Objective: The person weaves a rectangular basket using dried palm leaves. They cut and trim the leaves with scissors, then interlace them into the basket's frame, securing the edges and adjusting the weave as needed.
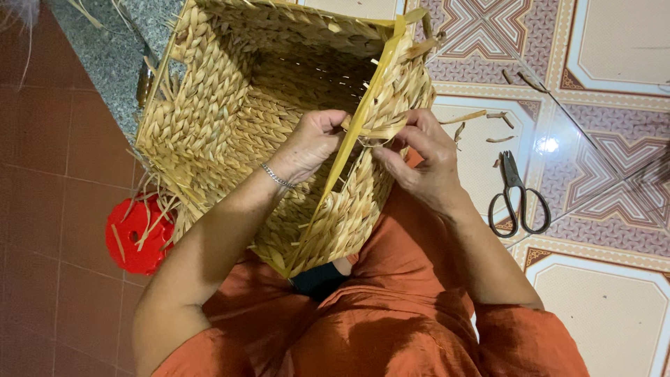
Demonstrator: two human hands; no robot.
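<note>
A large basket (230,105) woven of pale straw braid lies tilted on my lap, its open mouth facing me. A flat yellow strip (363,112) runs along its rim edge. My left hand (310,143), with a thin bracelet at the wrist, reaches over the rim and pinches a strand at the edge. My right hand (419,160) grips the same rim from the outside, fingers closed on a strand beside the strip. The two hands nearly touch at the rim.
Black scissors (516,199) lie on the patterned tile floor at the right, with several straw scraps (481,126) near them. A round red plastic object (136,234) sits on the dark red floor at the left. A grey stone ledge (112,56) runs at upper left.
</note>
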